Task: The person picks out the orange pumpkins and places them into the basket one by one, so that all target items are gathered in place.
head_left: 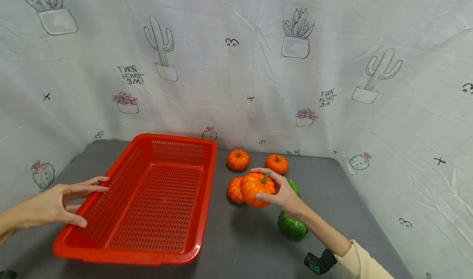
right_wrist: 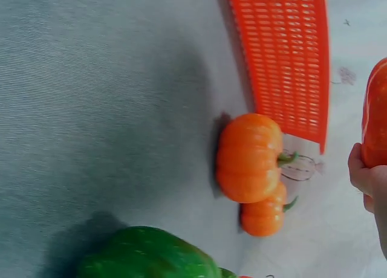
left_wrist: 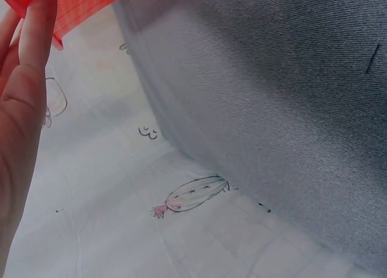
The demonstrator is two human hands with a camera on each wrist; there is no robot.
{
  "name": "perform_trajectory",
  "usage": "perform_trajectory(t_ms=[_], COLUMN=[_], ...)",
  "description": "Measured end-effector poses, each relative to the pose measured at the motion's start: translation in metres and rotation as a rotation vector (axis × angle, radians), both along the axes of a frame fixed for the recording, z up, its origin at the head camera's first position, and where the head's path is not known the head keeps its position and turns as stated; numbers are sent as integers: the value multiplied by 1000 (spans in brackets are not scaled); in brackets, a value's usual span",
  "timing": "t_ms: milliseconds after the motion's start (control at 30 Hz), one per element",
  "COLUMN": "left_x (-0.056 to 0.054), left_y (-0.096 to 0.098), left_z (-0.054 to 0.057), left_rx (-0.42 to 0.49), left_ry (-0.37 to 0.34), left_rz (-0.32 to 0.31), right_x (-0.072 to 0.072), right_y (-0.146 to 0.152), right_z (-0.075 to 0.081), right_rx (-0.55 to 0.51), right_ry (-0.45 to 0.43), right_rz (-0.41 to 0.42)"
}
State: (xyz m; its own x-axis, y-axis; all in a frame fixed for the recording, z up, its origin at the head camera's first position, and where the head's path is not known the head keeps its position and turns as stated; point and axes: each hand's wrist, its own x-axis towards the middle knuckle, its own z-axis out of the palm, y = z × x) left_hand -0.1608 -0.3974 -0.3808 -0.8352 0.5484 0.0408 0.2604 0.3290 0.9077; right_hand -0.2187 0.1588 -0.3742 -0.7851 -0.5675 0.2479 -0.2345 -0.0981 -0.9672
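In the head view, my left hand [head_left: 66, 203] grips the left rim of a red perforated plastic basket [head_left: 212, 164], fingers and thumb over the edge. No contents show inside it. My right hand [head_left: 282, 192] holds a small orange pumpkin [head_left: 255, 188] with a green stem, thumb on the near side. The pumpkin is raised above the table, right of the basket. Behind it an orange pumpkin [head_left: 235, 190] is partly covered. The right wrist view catches only part of the held pumpkin [right_wrist: 378, 115] at its edge.
Two more orange pumpkins, one at the back [head_left: 238, 160] and another to its right [head_left: 276, 163], rest on the grey table [head_left: 251, 246]. Green pepper-like vegetables [head_left: 292, 226] lie under my right forearm, partly hidden. A white cactus-print cloth [head_left: 221, 86] surrounds the table's back and sides.
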Motion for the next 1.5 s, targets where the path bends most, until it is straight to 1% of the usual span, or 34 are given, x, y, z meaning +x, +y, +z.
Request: perform_trajectory(t_ms=[133,200,300,333,433,533,633,733,800,867,1033,1200,1400,1500], left_x=[2,4,9,12,17,21,22,23,23,24,26,28,30,30], left_y=[1,0,-2,-3,-5,-4,-3,-2,-1,-1,1,4,7,8], left_z=[4,4,3,2,0,-2,-3,-3,-3,-3,-5,-8,-10,-10], left_rx=[-12,-44,-118,-136,-154,-103,-24,35,51,44,-5,-23,-144,-190], left_ry=[-10,7,48,47,61,51,49,41,51,69,135,186,276,321], left_rz=[8,11,26,37,46,29,-15,-47,-55,-52,-14,23,82,99], right_x=[-2,-2,-1,-1,0,0,-2,-3,-5,-7,-10,-12,-13,-14], right_y=[-1,-1,-3,-3,-4,-5,-7,-10,-12,-15,-20,-23,-23,-22], right_z=[5,5,5,5,4,4,5,7,8,9,9,8,6,4], right_rx=[-30,-30,-25,-23,-13,-4,1,-3,-8,-10,-2,-11,-24,-19], right_ry=[-1,6,18,21,28,29,27,23,26,34,56,43,46,46], right_rz=[8,7,1,0,-1,1,4,8,11,16,21,30,40,35])
